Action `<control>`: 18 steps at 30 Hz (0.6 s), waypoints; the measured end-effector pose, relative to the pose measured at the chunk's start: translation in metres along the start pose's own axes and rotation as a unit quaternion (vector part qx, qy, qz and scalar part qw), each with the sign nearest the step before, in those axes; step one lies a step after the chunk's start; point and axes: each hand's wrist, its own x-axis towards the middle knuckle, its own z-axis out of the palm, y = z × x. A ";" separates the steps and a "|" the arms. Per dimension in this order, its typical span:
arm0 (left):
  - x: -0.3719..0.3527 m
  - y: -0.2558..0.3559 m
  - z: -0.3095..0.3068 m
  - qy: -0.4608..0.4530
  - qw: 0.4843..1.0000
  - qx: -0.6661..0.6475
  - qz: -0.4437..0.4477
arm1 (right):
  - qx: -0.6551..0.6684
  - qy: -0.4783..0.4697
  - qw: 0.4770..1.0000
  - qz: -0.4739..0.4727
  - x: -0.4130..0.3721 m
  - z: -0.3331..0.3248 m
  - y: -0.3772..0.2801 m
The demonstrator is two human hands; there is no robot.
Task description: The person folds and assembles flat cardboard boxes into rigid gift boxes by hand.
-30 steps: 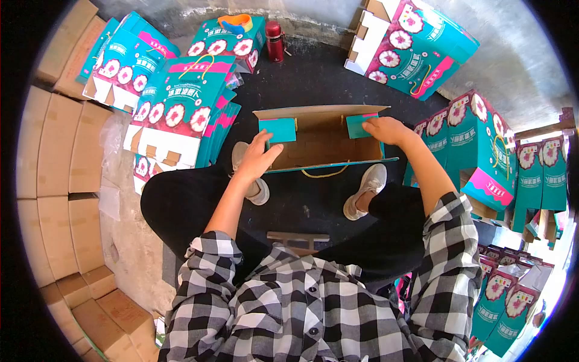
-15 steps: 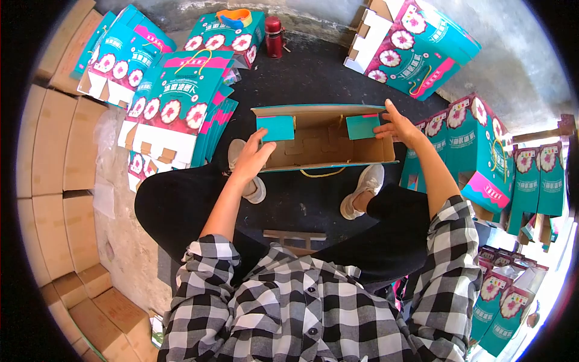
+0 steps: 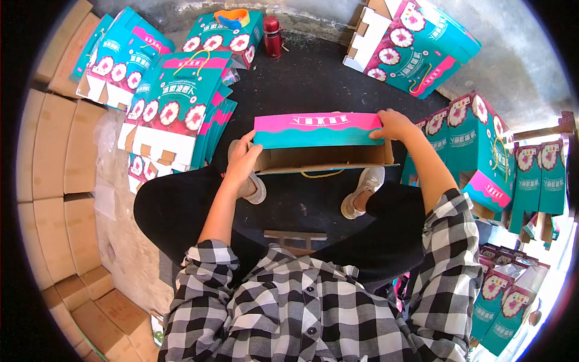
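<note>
Between my knees stands a teal cardboard gift box [image 3: 325, 159], partly uncovered, with its brown inside showing along the near side. Its far top flap [image 3: 318, 130], pink and teal with white lettering, is folded over part of the opening. My left hand [image 3: 242, 160] grips the left end of the box, fingers at the flap's left corner. At the right end, my right hand [image 3: 398, 128] pinches the flap's right edge with thumb and fingers. A yellow cord handle [image 3: 322, 174] hangs on the near side. The two small side flaps are hidden under the pink flap.
Flat printed cartons [image 3: 181, 99] lean in a stack on the left, beside piled brown boxes [image 3: 51, 142]. Made-up gift boxes [image 3: 479, 142] stand on the right. A red flask [image 3: 272, 37] and a carton with an orange and blue tape ring [image 3: 232, 18] are at the back.
The far pink-edged flap has come down over the opening, covering the two teal side flaps. My right hand has moved onto its right edge; my left hand has shifted to the left corner.
</note>
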 end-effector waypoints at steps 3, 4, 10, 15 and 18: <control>-0.004 0.006 0.003 -0.018 0.999 0.031 0.000 | -0.131 0.032 0.990 -0.042 -0.011 -0.009 -0.037; -0.006 0.009 0.005 -0.018 0.999 0.043 -0.003 | -0.158 0.034 0.985 -0.062 -0.010 -0.009 -0.044; -0.006 0.020 0.006 -0.033 0.992 -0.091 -0.081 | -0.198 0.130 0.970 -0.054 0.008 0.018 -0.056; 0.000 0.007 0.017 -0.008 0.966 -0.221 -0.135 | -0.242 0.201 0.949 -0.021 0.019 0.037 -0.060; 0.003 -0.010 0.020 -0.037 0.986 -0.123 -0.105 | -0.248 0.201 0.948 -0.015 0.022 0.038 -0.062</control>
